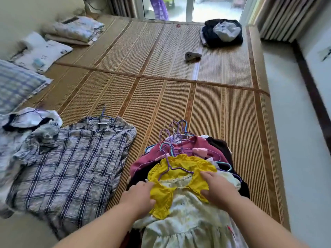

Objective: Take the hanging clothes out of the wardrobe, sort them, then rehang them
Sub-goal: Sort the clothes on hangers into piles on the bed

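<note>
A woven mat (pixel 179 97) is spread with clothes. Atop the hangered pile (pixel 197 143), the yellow dress (pixel 189 161) is gripped at both shoulders by the left hand (pixel 140 196) and right hand (pixel 217 187), fingers curled into the cloth, likely for lifting. Left of the pile, a plaid shirt (pixel 71 167) is laid apart, apparently sorted.

A home bedroom: woven bed mat (pixel 179 97), pillows (pixel 41 52) (folded bedding (pixel 77 29) beside).
</note>
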`<control>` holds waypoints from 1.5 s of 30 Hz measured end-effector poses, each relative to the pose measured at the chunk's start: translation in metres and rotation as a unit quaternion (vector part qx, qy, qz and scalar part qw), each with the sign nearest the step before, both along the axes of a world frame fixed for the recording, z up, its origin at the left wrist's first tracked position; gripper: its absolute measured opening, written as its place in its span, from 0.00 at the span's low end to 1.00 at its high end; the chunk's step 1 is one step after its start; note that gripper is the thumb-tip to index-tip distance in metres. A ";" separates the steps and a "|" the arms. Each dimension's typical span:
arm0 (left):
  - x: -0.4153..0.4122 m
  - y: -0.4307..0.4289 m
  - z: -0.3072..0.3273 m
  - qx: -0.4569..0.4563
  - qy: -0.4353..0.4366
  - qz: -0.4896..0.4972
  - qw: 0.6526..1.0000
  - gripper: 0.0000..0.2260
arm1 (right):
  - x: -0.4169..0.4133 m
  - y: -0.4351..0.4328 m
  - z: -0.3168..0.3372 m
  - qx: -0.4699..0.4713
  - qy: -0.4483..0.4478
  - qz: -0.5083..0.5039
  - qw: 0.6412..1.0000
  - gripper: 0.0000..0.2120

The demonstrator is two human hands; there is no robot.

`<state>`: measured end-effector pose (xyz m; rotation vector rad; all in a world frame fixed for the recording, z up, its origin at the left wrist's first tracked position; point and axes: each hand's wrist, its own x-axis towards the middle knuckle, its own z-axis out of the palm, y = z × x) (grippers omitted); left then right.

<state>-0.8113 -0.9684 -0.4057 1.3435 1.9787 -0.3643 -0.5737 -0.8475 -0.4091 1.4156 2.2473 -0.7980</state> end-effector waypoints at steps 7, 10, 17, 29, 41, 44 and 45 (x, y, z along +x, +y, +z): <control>-0.010 0.011 -0.054 -0.009 0.000 0.052 0.999 0.26 | -0.012 0.023 -0.049 0.062 -0.094 0.017 0.994 0.18; -0.010 0.007 -0.064 -0.005 0.000 0.071 0.997 0.25 | -0.022 0.019 -0.054 0.115 -0.096 0.025 0.988 0.13; -0.017 -0.017 -0.021 0.020 -0.027 0.130 0.991 0.13 | -0.022 0.005 -0.006 0.047 0.088 0.014 0.995 0.09; -0.103 -0.084 0.217 0.262 -0.137 0.184 0.937 0.12 | -0.097 -0.038 0.201 0.039 0.137 0.082 0.986 0.10; -0.093 -0.108 0.364 0.436 -0.094 0.087 0.891 0.10 | -0.061 -0.070 0.348 0.071 0.341 0.012 0.937 0.06; -0.064 -0.092 0.383 0.446 -0.077 0.051 0.890 0.10 | -0.021 -0.064 0.364 0.124 0.347 -0.009 0.930 0.06; -0.049 -0.084 0.388 0.448 -0.074 0.038 0.890 0.11 | -0.002 -0.062 0.366 0.130 0.353 -0.020 0.926 0.06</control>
